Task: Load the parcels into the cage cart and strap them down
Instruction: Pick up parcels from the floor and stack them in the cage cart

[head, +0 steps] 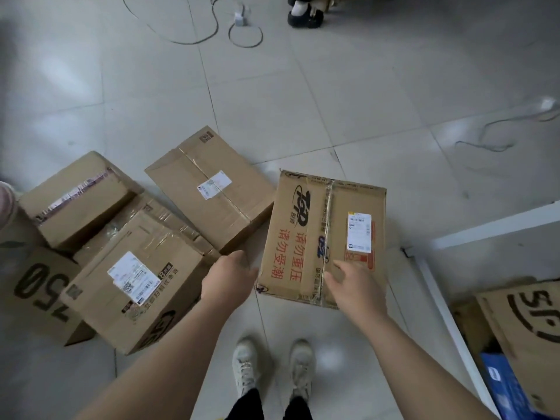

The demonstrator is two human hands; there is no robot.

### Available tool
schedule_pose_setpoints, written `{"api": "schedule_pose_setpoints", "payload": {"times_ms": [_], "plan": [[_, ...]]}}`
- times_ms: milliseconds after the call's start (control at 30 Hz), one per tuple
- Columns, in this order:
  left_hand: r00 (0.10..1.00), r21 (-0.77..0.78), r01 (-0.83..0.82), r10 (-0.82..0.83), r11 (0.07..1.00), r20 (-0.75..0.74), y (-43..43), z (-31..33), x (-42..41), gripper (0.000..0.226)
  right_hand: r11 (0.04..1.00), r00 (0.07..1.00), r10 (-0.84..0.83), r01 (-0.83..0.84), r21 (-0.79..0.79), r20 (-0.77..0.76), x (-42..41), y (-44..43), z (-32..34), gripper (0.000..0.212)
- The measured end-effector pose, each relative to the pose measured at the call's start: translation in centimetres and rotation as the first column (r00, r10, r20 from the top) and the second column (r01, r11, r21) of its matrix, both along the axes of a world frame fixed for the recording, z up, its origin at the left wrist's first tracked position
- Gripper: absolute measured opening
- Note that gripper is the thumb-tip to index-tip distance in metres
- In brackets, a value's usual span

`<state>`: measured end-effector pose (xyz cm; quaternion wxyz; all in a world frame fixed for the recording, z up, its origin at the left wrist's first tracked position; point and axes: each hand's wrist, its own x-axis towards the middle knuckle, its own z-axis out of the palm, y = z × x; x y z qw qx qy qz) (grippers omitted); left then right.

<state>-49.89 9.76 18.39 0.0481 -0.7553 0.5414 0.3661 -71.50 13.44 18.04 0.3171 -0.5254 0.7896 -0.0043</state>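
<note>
- Now, left hand [228, 277]: fingers relaxed, empty, just beside the box [303, 237].
- Right hand [354, 286]: fingers spread, empty, over its top.
- Other boxes [136, 277] lie left of both.

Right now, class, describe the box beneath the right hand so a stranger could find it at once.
On the pale tiled floor, cardboard boxes lie ahead of the person's white shoes. The box meant is the rightmost of these, at the right hand. It alone bears large red characters beside its taped seam.
</note>
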Motion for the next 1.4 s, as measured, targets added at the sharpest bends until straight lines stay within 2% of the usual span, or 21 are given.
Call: {"api": "schedule_pose_setpoints", "payload": {"times_ms": [267, 433, 533, 800, 1067, 1233, 1400], "plan": [[0.984, -0.078, -0.177, 0.176, 0.981, -0.026, -5.0, -1.9, 2.9, 0.053, 0.98, 0.984, 0.18, -0.178, -0.089, 0.006, 2.7, -9.4, -1.1, 0.047], [0.954, -0.054, -0.298, 0.295, 0.953, -0.052, -10.2, -5.0, 6.7, 0.06, 0.967, 0.969, 0.245, -0.244, -0.08, 0.014, 6.8, -16.4, -3.6, 0.049], [0.954, -0.041, -0.297, 0.296, 0.954, -0.044, -14.6, -7.8, 9.3, 0.062, 0.963, 0.965, 0.26, -0.257, -0.081, 0.032, 9.5, -20.9, -6.2, 0.049], [0.927, 0.01, -0.374, 0.374, 0.927, -0.032, -23.1, -17.6, 13.6, 0.068, 0.947, 0.946, 0.32, -0.32, -0.021, 0.048, 14.9, -31.5, -16.1, 0.058], [0.844, 0.107, -0.528, 0.534, 0.843, -0.049, -27.3, -31.9, 14.9, 0.087, 0.913, 0.916, 0.402, -0.401, 0.071, -0.01, 16.8, -38.1, -30.9, 0.066], [0.81, 0.169, -0.58, 0.587, 0.797, 0.011, -28.8, -39.1, 15.5, 0.1, 0.903, 0.908, 0.418, -0.411, 0.13, -0.037, 17.0, -40.3, -39.2, 0.077], [0.763, 0.217, -0.642, 0.642, 0.736, 0.08, -29.2, -44.2, 16.9, 0.111, 0.9, 0.907, 0.406, -0.376, 0.22, -0.113, 16.5, -42.2, -44.8, 0.092]]}}
